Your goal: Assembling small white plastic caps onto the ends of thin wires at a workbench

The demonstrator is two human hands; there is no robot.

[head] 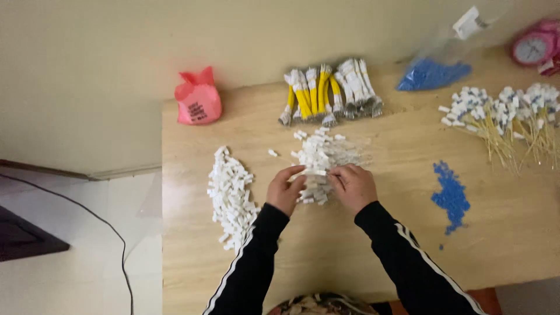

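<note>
At the desk (350,256), just below the yellow wire bundles (315,96), left hand (286,189) and right hand (353,185) together pinch one small white connector (318,172) over a white pile (321,154).

The fingertips of the left hand (286,188) and right hand (352,185) are buried in the white connector pile (319,160), the grasp too small to tell; the pink clock (535,48) and wire bundles (513,119) are cut off at right

Your sleeves (256,256) are black with white stripes. The surface (326,245) is pale wood; on it lie white connector pieces (230,195), yellow wire bundles (309,96), blue beads (450,195) and a pink bag (198,99).
</note>
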